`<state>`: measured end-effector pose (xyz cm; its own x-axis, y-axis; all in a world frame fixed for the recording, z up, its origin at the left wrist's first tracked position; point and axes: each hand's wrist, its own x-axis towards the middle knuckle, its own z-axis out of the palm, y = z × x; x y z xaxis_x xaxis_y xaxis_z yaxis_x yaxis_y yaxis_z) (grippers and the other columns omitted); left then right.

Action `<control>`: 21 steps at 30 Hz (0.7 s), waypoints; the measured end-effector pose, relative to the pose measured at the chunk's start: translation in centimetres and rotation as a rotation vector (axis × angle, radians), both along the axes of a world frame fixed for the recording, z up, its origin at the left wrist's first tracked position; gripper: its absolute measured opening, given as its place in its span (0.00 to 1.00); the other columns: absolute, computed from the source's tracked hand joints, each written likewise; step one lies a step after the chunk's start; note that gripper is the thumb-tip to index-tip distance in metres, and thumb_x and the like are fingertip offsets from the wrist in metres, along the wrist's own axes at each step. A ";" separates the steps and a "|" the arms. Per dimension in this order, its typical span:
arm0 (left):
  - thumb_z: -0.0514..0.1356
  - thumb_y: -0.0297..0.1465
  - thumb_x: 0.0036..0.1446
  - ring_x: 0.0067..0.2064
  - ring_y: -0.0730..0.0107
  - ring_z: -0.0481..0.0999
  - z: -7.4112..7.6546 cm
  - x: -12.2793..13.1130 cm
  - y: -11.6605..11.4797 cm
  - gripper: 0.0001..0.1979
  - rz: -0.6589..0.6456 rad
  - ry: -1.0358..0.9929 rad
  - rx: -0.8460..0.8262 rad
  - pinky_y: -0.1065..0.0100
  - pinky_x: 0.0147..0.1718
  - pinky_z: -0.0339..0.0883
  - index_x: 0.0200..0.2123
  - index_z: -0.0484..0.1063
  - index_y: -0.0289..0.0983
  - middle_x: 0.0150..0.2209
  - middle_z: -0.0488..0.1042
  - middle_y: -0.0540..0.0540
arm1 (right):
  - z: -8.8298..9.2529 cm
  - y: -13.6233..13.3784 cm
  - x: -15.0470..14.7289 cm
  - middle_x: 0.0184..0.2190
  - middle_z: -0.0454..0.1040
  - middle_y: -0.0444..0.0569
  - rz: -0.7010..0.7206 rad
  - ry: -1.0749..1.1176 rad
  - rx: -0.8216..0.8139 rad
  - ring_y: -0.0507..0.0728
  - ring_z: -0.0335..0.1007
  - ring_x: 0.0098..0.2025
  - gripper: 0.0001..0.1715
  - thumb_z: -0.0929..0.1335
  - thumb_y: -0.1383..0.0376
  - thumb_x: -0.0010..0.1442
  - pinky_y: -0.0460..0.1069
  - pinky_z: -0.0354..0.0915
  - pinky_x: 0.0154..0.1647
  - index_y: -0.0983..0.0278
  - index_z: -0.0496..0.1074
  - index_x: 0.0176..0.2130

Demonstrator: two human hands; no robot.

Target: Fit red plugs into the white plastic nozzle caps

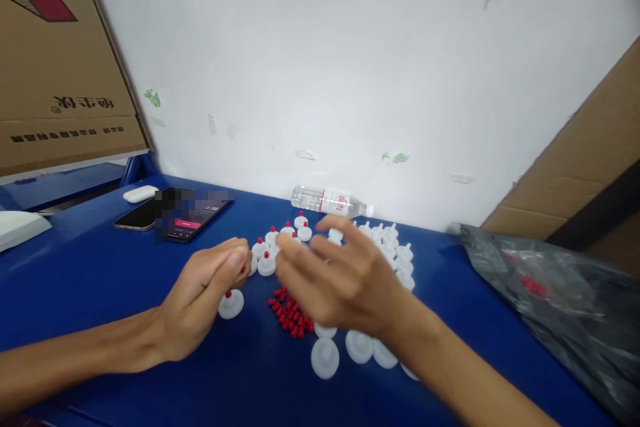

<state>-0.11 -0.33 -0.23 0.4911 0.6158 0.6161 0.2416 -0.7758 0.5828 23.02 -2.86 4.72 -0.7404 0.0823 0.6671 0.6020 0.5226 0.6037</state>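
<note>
Red caps (290,315) lie short of the bench's back edge (260,200), between closed left hand (203,290) and nearer, loosely open right hand (345,273).

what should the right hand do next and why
I'd probably have the right hand take the front white piece: it shows no red tip, unlike the red-tipped pieces further left; that hand holds nothing visible, and a bit of red shows at the closed left hand.
</note>
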 end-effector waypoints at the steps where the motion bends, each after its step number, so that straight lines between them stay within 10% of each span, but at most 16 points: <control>1: 0.40 0.28 0.75 0.25 0.72 0.53 0.0 -0.1 0.1 0.19 0.029 -0.044 -0.058 0.67 0.24 0.52 0.27 0.53 0.38 0.24 0.52 0.53 | 0.4 0.3 0.9 0.42 0.82 0.43 -0.031 0.030 0.019 0.49 0.66 0.25 0.13 0.65 0.73 0.68 0.53 0.64 0.46 0.62 0.76 0.34; 7: 0.46 0.23 0.71 0.31 0.69 0.58 0.6 0.2 1.0 0.15 -0.010 0.196 0.283 0.65 0.32 0.56 0.29 0.58 0.38 0.26 0.60 0.51 | 0.7 2.4 4.2 0.31 0.80 0.41 -0.198 0.391 -0.472 0.51 0.70 0.27 0.04 0.70 0.66 0.66 0.55 0.61 0.55 0.63 0.72 0.43; 13: 0.55 0.27 0.70 0.44 0.63 0.65 0.0 0.7 0.8 0.03 -0.061 0.469 0.286 0.62 0.45 0.63 0.39 0.66 0.38 0.37 0.72 0.47 | -2.3 2.9 3.0 0.54 0.76 0.51 -0.181 0.226 -0.705 0.61 0.69 0.56 0.04 0.72 0.63 0.64 0.57 0.59 0.57 0.62 0.75 0.39; 21: 0.55 0.33 0.71 0.49 0.60 0.67 -0.6 0.6 1.2 0.06 0.030 0.564 0.320 0.62 0.46 0.64 0.41 0.69 0.39 0.38 0.74 0.47 | -3.5 3.2 2.6 0.34 0.78 0.45 -0.215 0.191 -0.785 0.55 0.71 0.39 0.08 0.70 0.60 0.67 0.54 0.58 0.50 0.62 0.78 0.39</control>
<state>0.51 0.88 -0.81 0.7781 0.4633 0.4242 0.4675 -0.8781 0.1016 25.61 0.35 1.23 -0.5356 0.7021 0.4692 0.7917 0.6108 -0.0104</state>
